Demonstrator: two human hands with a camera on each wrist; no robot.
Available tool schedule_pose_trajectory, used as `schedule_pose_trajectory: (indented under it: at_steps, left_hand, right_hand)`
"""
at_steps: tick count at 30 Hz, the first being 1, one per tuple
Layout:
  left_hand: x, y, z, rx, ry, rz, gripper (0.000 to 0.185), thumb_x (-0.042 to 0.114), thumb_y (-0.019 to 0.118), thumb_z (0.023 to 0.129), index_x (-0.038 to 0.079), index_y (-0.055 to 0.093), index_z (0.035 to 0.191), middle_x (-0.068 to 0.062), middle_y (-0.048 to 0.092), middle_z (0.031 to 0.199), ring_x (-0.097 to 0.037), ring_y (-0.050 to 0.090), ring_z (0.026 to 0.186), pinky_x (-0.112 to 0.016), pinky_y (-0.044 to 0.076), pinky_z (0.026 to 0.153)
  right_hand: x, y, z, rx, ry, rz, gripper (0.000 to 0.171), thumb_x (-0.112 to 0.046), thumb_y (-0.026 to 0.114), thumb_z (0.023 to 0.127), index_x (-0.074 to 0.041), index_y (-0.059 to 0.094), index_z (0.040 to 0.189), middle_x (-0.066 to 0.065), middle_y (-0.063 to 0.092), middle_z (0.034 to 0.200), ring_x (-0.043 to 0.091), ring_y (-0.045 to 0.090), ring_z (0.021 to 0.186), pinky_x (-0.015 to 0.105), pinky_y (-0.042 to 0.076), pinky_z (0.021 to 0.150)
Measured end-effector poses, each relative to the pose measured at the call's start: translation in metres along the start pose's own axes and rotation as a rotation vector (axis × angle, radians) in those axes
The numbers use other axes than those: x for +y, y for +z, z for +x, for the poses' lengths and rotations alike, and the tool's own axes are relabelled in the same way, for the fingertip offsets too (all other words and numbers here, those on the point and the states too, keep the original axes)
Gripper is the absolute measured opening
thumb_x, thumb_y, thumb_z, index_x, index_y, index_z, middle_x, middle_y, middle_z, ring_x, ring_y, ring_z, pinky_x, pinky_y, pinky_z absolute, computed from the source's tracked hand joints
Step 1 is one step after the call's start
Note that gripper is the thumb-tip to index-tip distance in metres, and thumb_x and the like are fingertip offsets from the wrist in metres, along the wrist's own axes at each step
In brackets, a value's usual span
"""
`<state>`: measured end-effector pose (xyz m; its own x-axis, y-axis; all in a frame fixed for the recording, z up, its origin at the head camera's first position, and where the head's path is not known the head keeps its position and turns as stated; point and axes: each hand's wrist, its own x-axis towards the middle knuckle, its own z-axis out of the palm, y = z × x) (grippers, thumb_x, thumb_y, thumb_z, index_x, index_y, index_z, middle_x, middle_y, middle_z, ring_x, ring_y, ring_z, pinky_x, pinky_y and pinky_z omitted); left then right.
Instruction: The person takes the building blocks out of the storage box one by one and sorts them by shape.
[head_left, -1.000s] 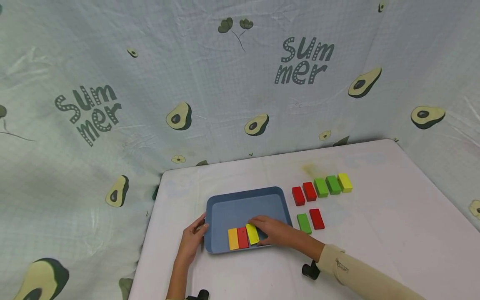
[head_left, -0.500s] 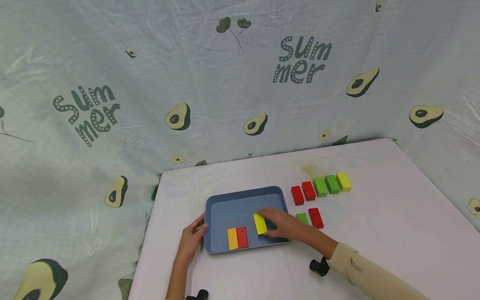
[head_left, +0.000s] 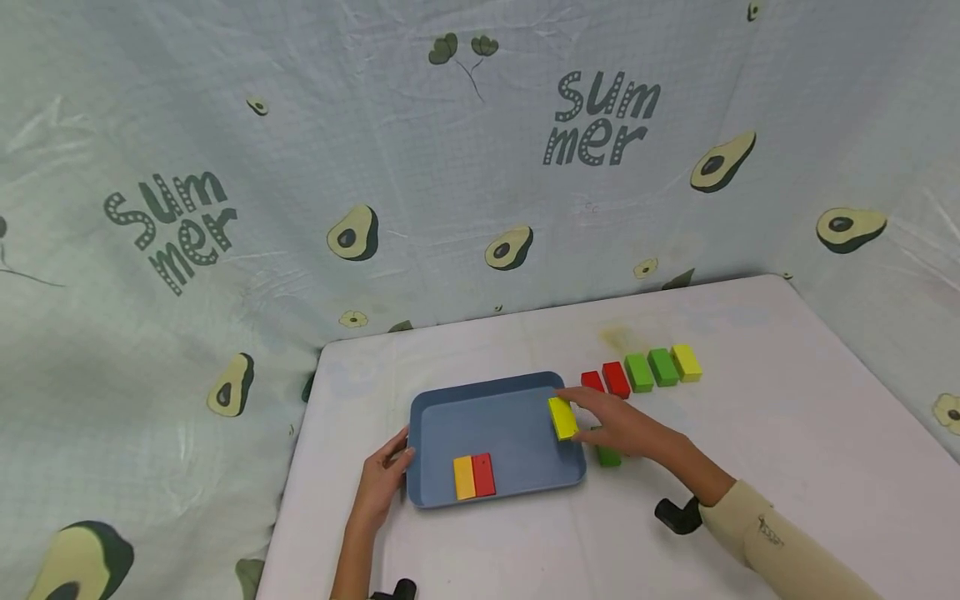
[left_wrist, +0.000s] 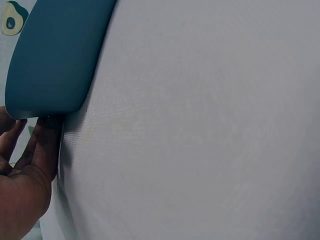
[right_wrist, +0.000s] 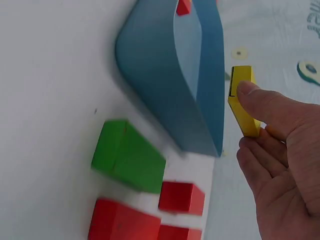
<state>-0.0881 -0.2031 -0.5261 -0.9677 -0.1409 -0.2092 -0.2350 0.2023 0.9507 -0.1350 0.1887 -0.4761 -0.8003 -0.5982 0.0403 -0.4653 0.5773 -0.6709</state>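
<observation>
The left hand (head_left: 380,481) rests its fingers against the left end of a blue-grey tray (head_left: 487,391); in the left wrist view, the fingertips meet the tray's end wall (left_wrist: 60,65). Raised over the tray's right rim, a yellow block (head_left: 563,418) is pinched between thumb and fingers of the right hand (head_left: 611,422). The right wrist view shows this yellow block (right_wrist: 244,102) clear of the tray wall (right_wrist: 155,60). An orange block (head_left: 464,477) and a red block (head_left: 483,475) lie side by side at the tray's front.
Right of the tray, a back row holds red blocks (head_left: 616,380), green blocks (head_left: 662,367) and a yellow block (head_left: 686,362). A green block (head_left: 609,457) lies nearer, partly under the right hand. A printed cloth (head_left: 435,167) hangs behind the white table (head_left: 750,400).
The right hand has lifted the yellow block from beside the red block and carried it right and back to the tray's right rim. The left hand stays at the tray's left end.
</observation>
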Motion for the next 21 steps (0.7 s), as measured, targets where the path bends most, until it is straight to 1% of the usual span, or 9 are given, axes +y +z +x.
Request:
schedule_pose_trajectory:
  at_steps: [5,9,13,17,21]
  left_hand:
    - [-0.001,0.000,0.000,-0.002,0.004,-0.008,0.048,0.014,0.060,0.093,0.008,0.048,0.139,-0.019,0.048,0.133,-0.028,0.051,0.115,-0.025,0.046,0.082]
    - [0.000,0.001,0.000,-0.010,0.004,-0.006,0.048,0.015,0.060,0.093,0.008,0.047,0.139,-0.019,0.047,0.134,-0.028,0.050,0.115,-0.025,0.046,0.082]
    - [0.001,0.001,0.000,-0.012,0.003,-0.008,0.048,0.015,0.060,0.093,0.009,0.047,0.139,-0.019,0.046,0.135,-0.028,0.050,0.116,-0.025,0.046,0.082]
    - [0.001,0.001,0.001,-0.009,0.001,-0.016,0.048,0.015,0.059,0.094,0.010,0.047,0.140,-0.019,0.045,0.136,-0.028,0.050,0.116,-0.024,0.046,0.080]
    - [0.001,0.002,0.001,-0.007,-0.010,-0.018,0.048,0.015,0.059,0.094,0.010,0.047,0.140,-0.019,0.046,0.135,-0.027,0.051,0.114,-0.023,0.046,0.078]
  right_hand:
    - [0.019,-0.012,-0.016,0.025,0.024,0.017,0.066,-0.014,0.072,0.084,-0.003,0.041,0.140,0.012,0.047,0.136,0.030,0.049,0.115,0.044,0.044,0.090]
    - [0.034,-0.024,-0.030,0.042,0.055,0.036,0.065,-0.011,0.072,0.084,-0.001,0.040,0.140,0.015,0.047,0.135,0.034,0.051,0.114,0.045,0.046,0.088]
    - [0.048,-0.033,-0.046,0.070,0.097,0.021,0.066,-0.009,0.072,0.083,0.000,0.039,0.140,0.019,0.044,0.137,0.039,0.050,0.115,0.047,0.045,0.088]
    - [0.062,-0.036,-0.061,0.097,0.128,0.010,0.068,-0.007,0.073,0.081,0.002,0.039,0.140,0.021,0.044,0.137,0.040,0.050,0.114,0.048,0.045,0.088]
    - [0.074,-0.035,-0.074,0.100,0.164,0.005,0.068,-0.006,0.073,0.081,0.004,0.039,0.139,0.023,0.044,0.137,0.040,0.050,0.115,0.047,0.044,0.088]
